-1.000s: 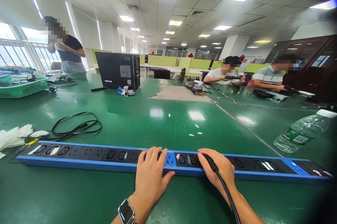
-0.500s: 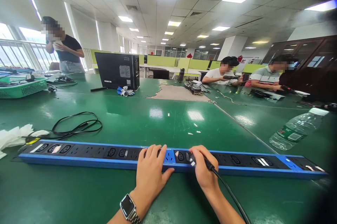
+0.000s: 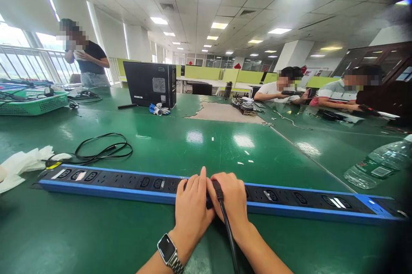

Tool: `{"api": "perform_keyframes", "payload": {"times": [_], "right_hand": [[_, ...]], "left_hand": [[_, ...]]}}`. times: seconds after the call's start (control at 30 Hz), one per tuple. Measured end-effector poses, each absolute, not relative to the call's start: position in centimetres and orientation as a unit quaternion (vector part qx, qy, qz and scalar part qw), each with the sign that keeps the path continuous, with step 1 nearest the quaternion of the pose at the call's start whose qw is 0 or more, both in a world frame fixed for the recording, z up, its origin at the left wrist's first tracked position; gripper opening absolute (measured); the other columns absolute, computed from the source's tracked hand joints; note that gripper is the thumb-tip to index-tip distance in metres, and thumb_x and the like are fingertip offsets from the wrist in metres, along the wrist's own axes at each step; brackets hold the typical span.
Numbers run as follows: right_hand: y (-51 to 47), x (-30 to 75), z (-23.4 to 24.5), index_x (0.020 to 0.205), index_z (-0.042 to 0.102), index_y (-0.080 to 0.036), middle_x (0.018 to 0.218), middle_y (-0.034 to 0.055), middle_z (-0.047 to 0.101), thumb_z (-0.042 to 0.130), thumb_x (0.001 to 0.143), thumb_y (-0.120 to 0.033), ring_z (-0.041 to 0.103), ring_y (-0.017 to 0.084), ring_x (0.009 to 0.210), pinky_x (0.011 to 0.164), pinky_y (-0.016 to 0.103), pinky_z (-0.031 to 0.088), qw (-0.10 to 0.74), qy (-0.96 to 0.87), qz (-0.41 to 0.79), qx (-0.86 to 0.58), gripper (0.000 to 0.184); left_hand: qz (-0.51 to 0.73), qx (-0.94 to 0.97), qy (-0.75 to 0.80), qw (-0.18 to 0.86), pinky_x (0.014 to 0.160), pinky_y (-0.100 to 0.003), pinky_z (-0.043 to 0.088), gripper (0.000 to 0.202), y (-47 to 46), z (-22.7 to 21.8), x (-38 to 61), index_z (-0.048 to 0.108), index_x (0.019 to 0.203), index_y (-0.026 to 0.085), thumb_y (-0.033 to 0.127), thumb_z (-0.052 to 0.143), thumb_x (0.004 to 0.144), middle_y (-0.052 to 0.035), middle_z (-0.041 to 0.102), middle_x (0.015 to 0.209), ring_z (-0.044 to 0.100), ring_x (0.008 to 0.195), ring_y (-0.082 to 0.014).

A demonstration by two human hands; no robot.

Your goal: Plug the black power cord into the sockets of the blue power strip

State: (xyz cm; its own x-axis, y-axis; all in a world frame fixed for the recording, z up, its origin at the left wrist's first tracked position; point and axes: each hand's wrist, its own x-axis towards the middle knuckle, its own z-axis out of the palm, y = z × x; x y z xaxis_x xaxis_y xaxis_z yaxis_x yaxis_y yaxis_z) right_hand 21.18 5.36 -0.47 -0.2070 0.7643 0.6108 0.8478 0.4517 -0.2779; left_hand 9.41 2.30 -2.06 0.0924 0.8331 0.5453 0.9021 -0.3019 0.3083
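A long blue-and-black power strip (image 3: 119, 187) lies across the table in front of me, its sockets facing up. My left hand (image 3: 193, 201), with a watch on the wrist, is laid over the strip's middle and holds it. Right beside it, my right hand (image 3: 232, 199) is closed around a black power plug (image 3: 217, 188). A thick black cord (image 3: 229, 233) runs from this plug down toward me. Fingers of both hands cover the plug's front end and the sockets under it, so I cannot tell whether it sits in one.
A coiled black cable (image 3: 104, 150) and white tissue (image 3: 30, 162) lie by the strip's left end. At right is a tilted water bottle (image 3: 378, 164). Farther back are a computer case (image 3: 144, 85), gloves (image 3: 159, 109) and a green basket (image 3: 41, 105). Several people are around the table.
My right hand has moved left along the strip with the plug, up against my left hand. The cord now hangs straighter toward me. The whole view has shifted slightly.
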Motion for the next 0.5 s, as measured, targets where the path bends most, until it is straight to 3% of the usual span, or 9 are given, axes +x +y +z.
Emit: {"api": "perform_keyframes", "payload": {"times": [0.17,0.33,0.5], "right_hand": [[5.4,21.2,-0.6,0.085,0.066,-0.022,0.084,0.0053,0.072,0.042,0.098,-0.043,0.063,0.021,0.084,0.084,0.036,0.036,0.366,-0.766,-0.043,-0.527,0.034],[5.3,21.7,-0.5,0.086,0.064,-0.022,0.081,0.0046,0.072,0.043,0.097,-0.046,0.066,0.021,0.083,0.086,0.037,0.039,0.339,-0.775,-0.023,-0.533,0.034],[4.9,23.3,-0.9,0.103,0.063,-0.020,0.101,0.0078,0.072,0.051,0.093,-0.047,0.065,0.023,0.096,0.091,0.039,0.043,0.343,-0.796,-0.007,-0.499,0.031]], "left_hand": [[-0.358,-0.727,-0.583,0.061,0.099,-0.043,0.038,0.076,2.3,-2.1,9.5,0.026,0.145,0.015,0.016,0.056,0.075,-0.0112,0.061,0.128,0.057,0.113,-0.0232],[-0.361,-0.728,-0.581,0.043,0.099,-0.043,0.039,0.075,2.2,-2.1,9.3,0.027,0.144,0.014,0.020,0.058,0.076,-0.0108,0.064,0.124,0.058,0.113,-0.0230],[-0.354,-0.737,-0.574,0.044,0.103,-0.044,0.038,0.067,2.2,-2.1,9.2,0.035,0.140,0.014,0.022,0.057,0.077,-0.0110,0.062,0.128,0.055,0.119,-0.0237]]}}
